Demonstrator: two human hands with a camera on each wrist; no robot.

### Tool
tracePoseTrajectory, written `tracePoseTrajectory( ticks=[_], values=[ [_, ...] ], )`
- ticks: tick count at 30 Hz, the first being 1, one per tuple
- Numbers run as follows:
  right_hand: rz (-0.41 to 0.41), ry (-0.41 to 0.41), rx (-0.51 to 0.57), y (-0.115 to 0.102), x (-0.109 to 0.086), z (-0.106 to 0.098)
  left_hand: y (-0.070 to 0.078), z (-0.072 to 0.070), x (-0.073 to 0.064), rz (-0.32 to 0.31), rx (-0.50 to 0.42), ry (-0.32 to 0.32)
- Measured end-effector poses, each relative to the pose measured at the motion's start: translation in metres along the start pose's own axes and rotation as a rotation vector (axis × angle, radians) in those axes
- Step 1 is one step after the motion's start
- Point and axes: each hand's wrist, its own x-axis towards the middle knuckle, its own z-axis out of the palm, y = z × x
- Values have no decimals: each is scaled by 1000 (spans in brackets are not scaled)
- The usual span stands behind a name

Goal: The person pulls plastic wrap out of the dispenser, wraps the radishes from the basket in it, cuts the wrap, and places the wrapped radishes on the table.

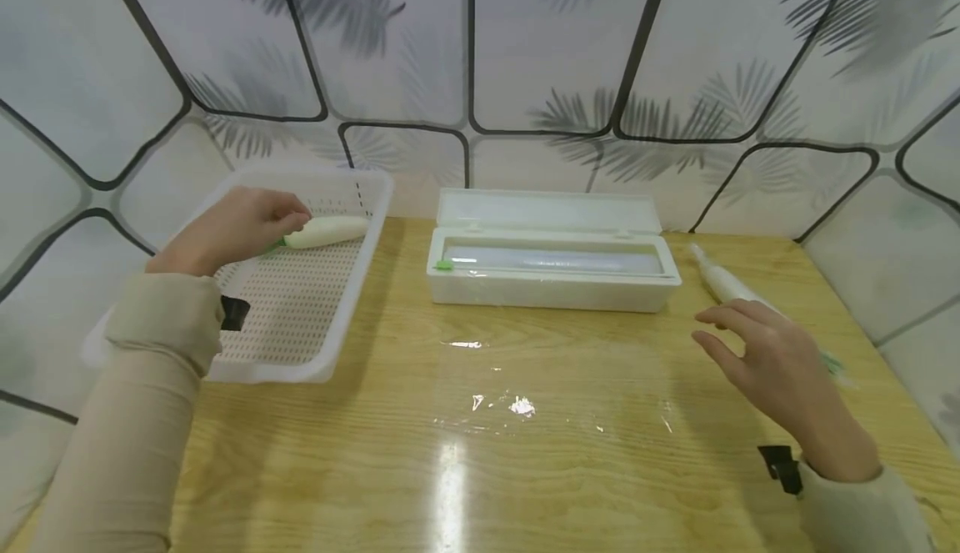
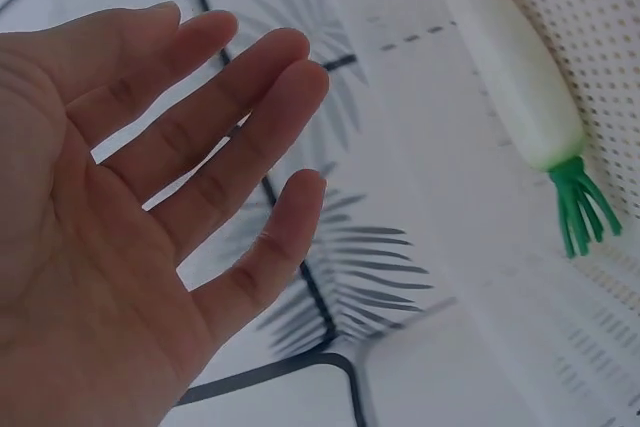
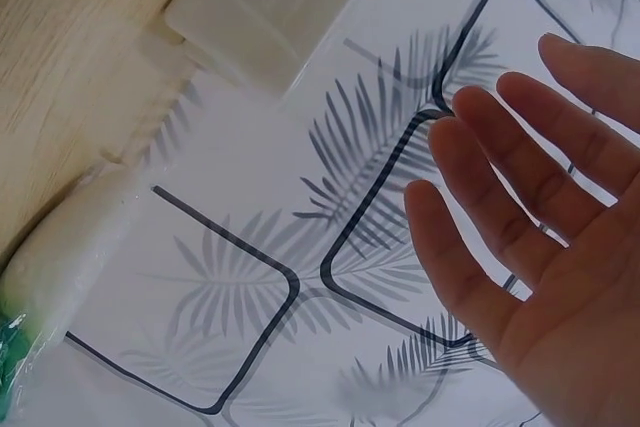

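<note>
My left hand (image 1: 243,223) hovers over the white basket, near a toy white radish (image 1: 326,232) with green stems (image 2: 582,207). Its fingers are loosely extended and hold nothing; the left wrist view shows it apart from the radish. On the right, my right hand (image 1: 776,365) is raised over the table with relaxed fingers, nothing in them. Beside and partly behind it lies a second white radish (image 1: 723,278), which looks wrapped in clear film; its green end (image 3: 12,352) shows in the right wrist view.
A white cling film box (image 1: 555,290) stands at the back centre, lid (image 1: 547,211) raised, a green slider (image 1: 444,265) at its left end. Clear film (image 1: 517,407) lies glinting on the wooden table (image 1: 360,470) before it. The perforated white basket (image 1: 348,319) stands at left.
</note>
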Motion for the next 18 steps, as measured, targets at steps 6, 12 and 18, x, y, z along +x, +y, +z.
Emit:
tracePoseTrajectory(
  ticks=[6, 12, 18],
  values=[
    [8, -3, 6, 1, 1, 1, -21, 1, 22, -62, 16, -71],
    [2, 5, 2, 0, 0, 2, -42, 8, 36, -142, 18, -134],
    [2, 6, -2, -1, -1, 3, -59, 19, 47, -181, 10, -176]
  ],
)
